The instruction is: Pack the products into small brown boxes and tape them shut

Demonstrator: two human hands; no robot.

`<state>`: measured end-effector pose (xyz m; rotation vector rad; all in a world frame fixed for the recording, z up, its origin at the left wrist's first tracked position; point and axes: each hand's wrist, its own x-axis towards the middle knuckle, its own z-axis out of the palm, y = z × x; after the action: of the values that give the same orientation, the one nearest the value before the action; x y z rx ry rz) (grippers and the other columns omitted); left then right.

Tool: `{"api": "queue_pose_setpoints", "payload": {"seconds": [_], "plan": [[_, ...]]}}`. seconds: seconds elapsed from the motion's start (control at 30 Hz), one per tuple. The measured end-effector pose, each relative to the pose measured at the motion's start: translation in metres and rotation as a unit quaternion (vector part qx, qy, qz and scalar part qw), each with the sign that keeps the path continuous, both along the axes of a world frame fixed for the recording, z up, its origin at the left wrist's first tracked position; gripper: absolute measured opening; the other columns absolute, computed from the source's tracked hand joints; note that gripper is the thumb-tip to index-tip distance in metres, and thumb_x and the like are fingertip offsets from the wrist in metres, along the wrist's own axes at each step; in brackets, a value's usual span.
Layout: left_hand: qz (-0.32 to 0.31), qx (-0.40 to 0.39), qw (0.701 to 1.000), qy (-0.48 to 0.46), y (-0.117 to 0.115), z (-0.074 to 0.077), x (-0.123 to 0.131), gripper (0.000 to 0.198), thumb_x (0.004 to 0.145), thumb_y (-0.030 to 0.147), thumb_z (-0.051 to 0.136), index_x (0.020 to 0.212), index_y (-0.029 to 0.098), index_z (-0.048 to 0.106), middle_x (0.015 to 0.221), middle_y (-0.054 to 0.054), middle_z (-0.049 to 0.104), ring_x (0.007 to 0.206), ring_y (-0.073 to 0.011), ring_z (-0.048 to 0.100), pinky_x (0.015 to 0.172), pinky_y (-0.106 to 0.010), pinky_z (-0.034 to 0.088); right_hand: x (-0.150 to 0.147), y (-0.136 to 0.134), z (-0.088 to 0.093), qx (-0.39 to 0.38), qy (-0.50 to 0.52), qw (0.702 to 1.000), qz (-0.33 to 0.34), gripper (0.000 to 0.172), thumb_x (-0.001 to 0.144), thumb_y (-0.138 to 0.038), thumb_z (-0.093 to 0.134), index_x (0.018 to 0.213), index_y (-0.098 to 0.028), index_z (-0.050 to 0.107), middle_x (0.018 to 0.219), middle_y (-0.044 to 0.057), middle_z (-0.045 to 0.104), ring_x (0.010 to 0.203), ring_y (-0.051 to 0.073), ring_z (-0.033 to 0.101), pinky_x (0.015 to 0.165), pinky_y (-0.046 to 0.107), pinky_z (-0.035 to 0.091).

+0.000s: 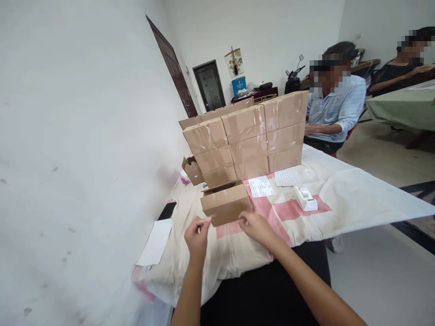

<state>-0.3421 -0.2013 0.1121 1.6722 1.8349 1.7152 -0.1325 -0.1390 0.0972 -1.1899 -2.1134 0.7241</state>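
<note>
A small cardboard box [227, 206] stands on the cloth-covered table [244, 253], its top flap raised at the back. My left hand [197, 233] is closed in a pinch before the box's left front corner; a small pale thing shows at its fingers, too small to make out. Close to the box's right front side, my right hand [253, 224] has its fingers pressed together, and what they hold, if anything, is hidden. To the right lie a sheet of stickers [261, 186], a second patterned sheet [287, 177] and a white tape dispenser [306, 198].
Taped cardboard boxes [246, 140] are stacked behind the small box. An open carton [193, 172] stands at their left. White paper [154, 242] and a black phone-like object [167, 211] lie by the wall. A person [340, 104] sits behind the stack, another [397, 70] farther right.
</note>
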Motion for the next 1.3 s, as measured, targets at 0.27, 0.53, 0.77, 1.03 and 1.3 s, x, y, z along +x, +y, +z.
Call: {"api": "queue_pose_setpoints", "payload": {"seconds": [0.27, 0.53, 0.77, 1.03, 1.3], "plan": [[-0.077, -0.028, 0.996, 0.029, 0.102, 0.058, -0.053, 0.043, 0.085, 0.060, 0.056, 0.076, 0.019, 0.067, 0.076, -0.005, 0.066, 0.078, -0.0207, 0.061, 0.075, -0.034, 0.050, -0.023, 0.089, 0.063, 0.178, -0.007, 0.984, 0.011, 0.046, 0.100, -0.031, 0.048, 0.142, -0.015, 0.057, 0.154, 0.017, 0.054, 0.151, 0.034, 0.038, 0.125, 0.054, 0.025], [-0.261, -0.173, 0.943, 0.114, 0.147, 0.084, -0.057, 0.039, 0.081, 0.054, 0.065, 0.072, 0.018, 0.074, 0.072, -0.004, 0.069, 0.069, -0.0176, 0.059, 0.069, -0.028, 0.046, -0.026, 0.121, 0.023, 0.135, -0.151, 0.978, 0.045, 0.054, 0.102, -0.037, 0.045, 0.149, -0.012, 0.056, 0.161, 0.013, 0.046, 0.155, 0.033, 0.035, 0.126, 0.047, 0.032], [-0.331, -0.349, 0.868, 0.126, 0.140, 0.087, -0.076, 0.037, 0.075, 0.053, 0.074, 0.068, 0.017, 0.072, 0.065, -0.001, 0.060, 0.062, -0.0139, 0.048, 0.060, -0.025, 0.037, -0.029, 0.123, 0.024, 0.098, -0.176, 0.978, 0.053, 0.060, 0.106, -0.042, 0.035, 0.158, -0.013, 0.044, 0.169, 0.011, 0.033, 0.160, 0.032, 0.025, 0.128, 0.049, 0.027], [-0.250, -0.389, 0.881, 0.097, 0.137, 0.078, -0.084, 0.047, 0.068, 0.060, 0.076, 0.080, 0.016, 0.070, 0.080, -0.005, 0.066, 0.073, -0.0165, 0.051, 0.064, -0.026, 0.036, -0.028, 0.126, 0.021, 0.094, -0.166, 0.980, 0.058, 0.063, 0.105, -0.042, 0.037, 0.158, -0.009, 0.044, 0.168, 0.010, 0.035, 0.159, 0.032, 0.025, 0.130, 0.044, 0.022], [-0.233, -0.393, 0.884, 0.093, 0.157, 0.056, -0.089, 0.055, 0.050, 0.058, 0.090, 0.077, 0.016, 0.070, 0.073, -0.002, 0.060, 0.070, -0.0152, 0.051, 0.067, -0.028, 0.042, -0.029, 0.123, 0.024, 0.097, -0.166, 0.980, 0.048, 0.061, 0.104, -0.041, 0.039, 0.157, -0.011, 0.045, 0.168, 0.009, 0.038, 0.158, 0.031, 0.027, 0.129, 0.045, 0.026]]}}
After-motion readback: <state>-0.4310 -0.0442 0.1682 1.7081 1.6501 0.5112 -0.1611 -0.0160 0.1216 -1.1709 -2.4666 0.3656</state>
